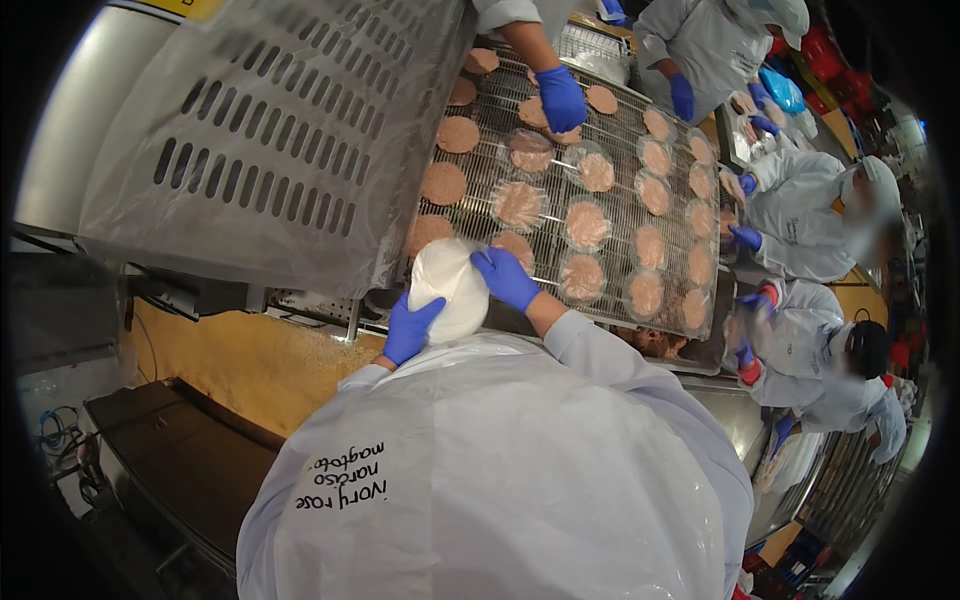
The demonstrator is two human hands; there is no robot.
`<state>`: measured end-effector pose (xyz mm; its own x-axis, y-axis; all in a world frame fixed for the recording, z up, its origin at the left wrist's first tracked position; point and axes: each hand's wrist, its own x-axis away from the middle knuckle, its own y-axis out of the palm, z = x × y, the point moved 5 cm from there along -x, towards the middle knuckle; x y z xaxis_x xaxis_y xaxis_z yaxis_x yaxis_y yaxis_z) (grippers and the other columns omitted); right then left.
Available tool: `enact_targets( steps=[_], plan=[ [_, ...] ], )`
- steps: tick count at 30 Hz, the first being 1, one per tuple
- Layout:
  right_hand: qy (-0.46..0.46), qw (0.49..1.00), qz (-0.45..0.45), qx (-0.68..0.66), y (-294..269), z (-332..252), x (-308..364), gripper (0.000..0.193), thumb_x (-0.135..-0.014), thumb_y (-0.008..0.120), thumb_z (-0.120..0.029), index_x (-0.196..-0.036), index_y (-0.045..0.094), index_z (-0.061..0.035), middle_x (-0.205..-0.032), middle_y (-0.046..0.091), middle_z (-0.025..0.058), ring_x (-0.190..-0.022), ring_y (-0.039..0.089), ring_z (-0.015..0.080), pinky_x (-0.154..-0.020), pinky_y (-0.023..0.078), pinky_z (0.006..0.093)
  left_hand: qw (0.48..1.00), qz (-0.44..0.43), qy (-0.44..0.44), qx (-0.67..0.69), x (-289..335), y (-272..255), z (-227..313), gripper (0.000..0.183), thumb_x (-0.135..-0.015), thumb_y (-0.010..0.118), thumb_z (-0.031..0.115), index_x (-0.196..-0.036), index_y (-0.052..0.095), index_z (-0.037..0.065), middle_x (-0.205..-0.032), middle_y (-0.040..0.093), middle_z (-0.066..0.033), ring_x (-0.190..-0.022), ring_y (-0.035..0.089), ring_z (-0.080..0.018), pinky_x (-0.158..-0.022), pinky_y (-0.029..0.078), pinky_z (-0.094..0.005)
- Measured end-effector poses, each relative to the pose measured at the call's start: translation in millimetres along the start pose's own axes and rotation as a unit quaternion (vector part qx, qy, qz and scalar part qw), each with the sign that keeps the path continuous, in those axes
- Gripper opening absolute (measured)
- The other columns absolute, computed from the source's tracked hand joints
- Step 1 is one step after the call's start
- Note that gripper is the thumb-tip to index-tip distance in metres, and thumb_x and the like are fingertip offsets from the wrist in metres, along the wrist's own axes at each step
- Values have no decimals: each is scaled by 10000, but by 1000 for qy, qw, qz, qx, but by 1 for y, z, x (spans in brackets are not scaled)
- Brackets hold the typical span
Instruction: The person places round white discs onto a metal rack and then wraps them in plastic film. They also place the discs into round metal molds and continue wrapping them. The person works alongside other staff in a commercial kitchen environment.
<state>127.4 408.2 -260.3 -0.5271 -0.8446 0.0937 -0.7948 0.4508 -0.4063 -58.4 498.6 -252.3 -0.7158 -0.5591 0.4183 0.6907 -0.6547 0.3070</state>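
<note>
My left hand (412, 328), in a blue glove, grips the lower left edge of a thick stack of round white sheets (452, 295) held in front of my apron. At the stack's upper right edge, the gloved fingers of my right hand (508, 280) pinch a thin sheet; how many sheets they hold I cannot tell. Just beyond lies a wire mesh conveyor (620, 120) bearing rows of flat pink meat patties (443, 184). Several patties, such as one near the middle (518, 205), have a clear round film over them. One patty (430, 232) is partly behind the stack.
A slotted metal cover (260, 130) stands left of the conveyor. Across from me, a co-worker's blue-gloved hand (561, 98) reaches over the patties. More co-workers in white coats (800, 215) work along the right. A dark metal table (190, 470) is at the lower left.
</note>
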Motion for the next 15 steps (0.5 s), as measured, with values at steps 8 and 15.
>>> enact_targets(
  steps=[8,15],
  plan=[
    [107,989,-22,-105,-20,-8,-27,297,-950,547,-225,-897,641,52,-632,630,102,-487,594,206,-570,518,348,996,62,-39,-53,7,-49,-18,398,-834,705,120,-1178,570,-28,-1065,648,-106,-928,632,-172,-822,523,-307],
    [-22,991,-116,64,40,-23,-26,225,-899,548,-159,-946,664,28,-706,646,144,-638,635,190,-628,510,343,996,81,-17,28,8,-53,-10,388,-842,690,101,-1187,568,-26,-1078,646,-107,-935,632,-174,-819,521,-301]
  ],
)
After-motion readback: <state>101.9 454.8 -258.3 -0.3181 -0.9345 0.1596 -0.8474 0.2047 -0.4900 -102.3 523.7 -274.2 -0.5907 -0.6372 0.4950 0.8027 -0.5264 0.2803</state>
